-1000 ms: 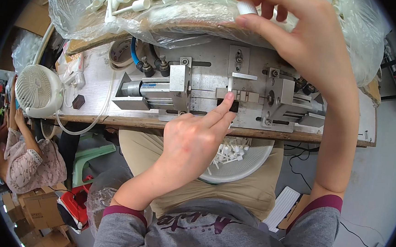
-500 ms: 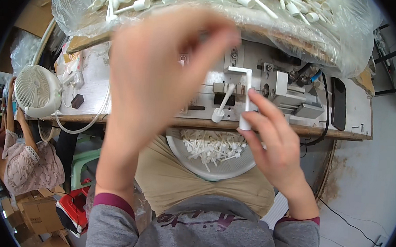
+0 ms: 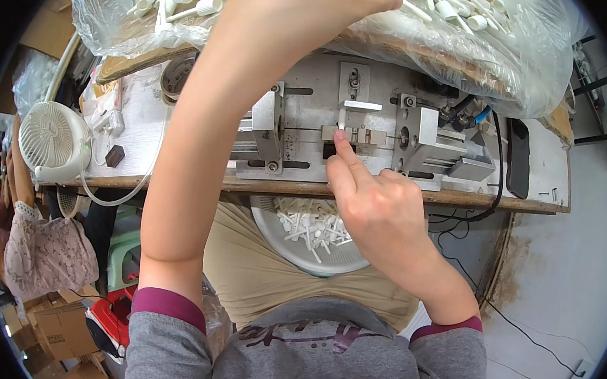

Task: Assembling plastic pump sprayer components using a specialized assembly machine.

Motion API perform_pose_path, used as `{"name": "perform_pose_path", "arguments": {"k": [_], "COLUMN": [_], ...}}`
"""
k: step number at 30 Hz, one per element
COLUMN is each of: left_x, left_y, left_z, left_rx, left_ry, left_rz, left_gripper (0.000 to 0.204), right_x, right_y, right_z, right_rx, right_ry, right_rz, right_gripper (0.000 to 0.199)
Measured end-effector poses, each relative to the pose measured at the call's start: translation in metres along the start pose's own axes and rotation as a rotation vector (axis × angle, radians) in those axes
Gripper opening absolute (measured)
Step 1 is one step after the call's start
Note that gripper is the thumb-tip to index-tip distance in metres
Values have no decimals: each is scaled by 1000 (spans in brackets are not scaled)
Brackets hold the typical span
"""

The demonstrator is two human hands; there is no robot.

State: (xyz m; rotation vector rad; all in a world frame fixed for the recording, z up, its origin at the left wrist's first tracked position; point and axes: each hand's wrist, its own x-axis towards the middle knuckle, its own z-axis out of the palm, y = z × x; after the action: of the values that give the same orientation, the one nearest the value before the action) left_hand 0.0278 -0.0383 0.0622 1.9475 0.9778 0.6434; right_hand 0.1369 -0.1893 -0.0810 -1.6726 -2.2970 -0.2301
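Observation:
My left hand (image 3: pixel 294 20) reaches up into a clear plastic bag (image 3: pixel 482 54) full of small white plastic parts; its fingers are pinched together at the frame's top edge, and what they hold is cut off. My right hand (image 3: pixel 379 209) is at the middle of a grey metal fixture (image 3: pixel 420 138) on the wooden bench. Its forefinger and thumb grip the lower end of a white plastic part (image 3: pixel 342 116) that stands in the fixture's central block, and the other fingers are curled.
A white bowl (image 3: pixel 272 233) of the same white parts rests on my lap under the bench edge. A small white fan (image 3: pixel 46 140) stands at the left, a flat black object (image 3: pixel 517 159) at the right. Cardboard boxes (image 3: pixel 54 327) and another person's patterned sleeve (image 3: pixel 45 259) lie lower left.
My left hand has risen from the fixture to the bag. My right hand came down from the bag with a white part and has set it on the fixture.

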Motion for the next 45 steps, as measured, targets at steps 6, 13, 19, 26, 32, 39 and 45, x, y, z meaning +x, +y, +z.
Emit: {"name": "perform_pose_path", "arguments": {"k": [6, 13, 19, 26, 32, 39, 45], "left_x": [-55, -127, -127, -117, -115, -86, -17], "left_y": [-63, -98, -112, -111, -106, -76, -69], "left_z": [22, 56, 85, 84, 82, 26, -21], "left_rx": [78, 355, 671, 705, 768, 504, 790], "left_ry": [217, 162, 107, 107, 76, 213, 582], "left_rz": [500, 446, 440, 419, 418, 456, 477], "left_gripper": [30, 34, 27, 24, 25, 22, 24], "right_x": [8, 90, 156, 131, 84, 13, -22], "right_y": [12, 83, 106, 108, 61, 37, 7], "right_z": [-15, -57, -58, -64, -72, -24, 6], "right_rx": [213, 335, 33, 238, 552, 399, 350], "right_ry": [-1, 492, 246, 419, 452, 460, 250], "right_rz": [-3, 146, 263, 172, 101, -15, 64], "right_gripper": [27, 13, 19, 17, 26, 34, 31]}}
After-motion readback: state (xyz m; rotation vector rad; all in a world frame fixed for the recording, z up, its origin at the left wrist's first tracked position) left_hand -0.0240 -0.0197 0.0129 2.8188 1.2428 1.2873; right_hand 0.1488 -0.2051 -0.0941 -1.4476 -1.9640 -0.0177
